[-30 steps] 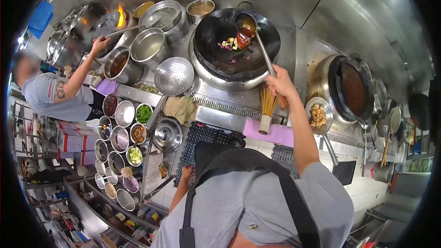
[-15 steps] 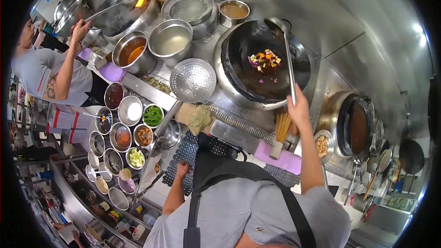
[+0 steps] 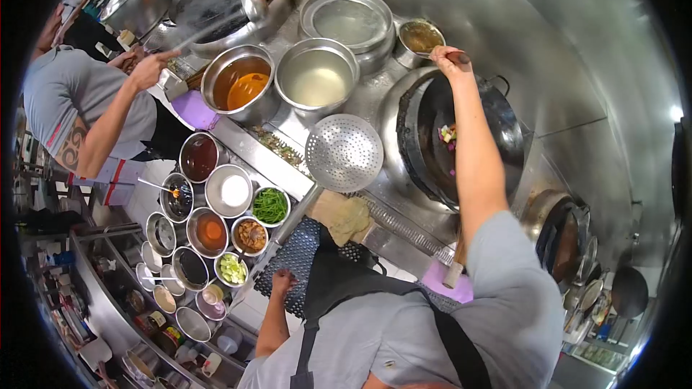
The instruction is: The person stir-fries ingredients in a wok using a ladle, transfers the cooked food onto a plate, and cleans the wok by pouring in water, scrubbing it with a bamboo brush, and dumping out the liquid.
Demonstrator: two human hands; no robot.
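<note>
My right hand [image 3: 452, 63] is stretched out over the far edge of the wok [image 3: 497, 130] and closed on a ladle [image 3: 422, 55]. The ladle's brown handle end shows at my fist, and its bowl is at the small pot of brownish liquid [image 3: 421, 34]. Diced colourful vegetables [image 3: 448, 135] lie in the wok, partly covered by my forearm. My left hand [image 3: 284, 282] hangs low, loosely curled, beside the black perforated mat [image 3: 292, 248]; I see nothing in it.
A perforated strainer [image 3: 344, 153] sits left of the wok, near pots of clear [image 3: 317, 75] and orange liquid [image 3: 241, 86]. Bowls of ingredients, including chopped greens [image 3: 269, 206], stand to the left. A co-worker [image 3: 86, 101] holds a ladle at a flaming wok [image 3: 216, 7].
My right hand has moved from the wok's near side to its far left, taking the ladle out of the wok to the small pot. The view has shifted.
</note>
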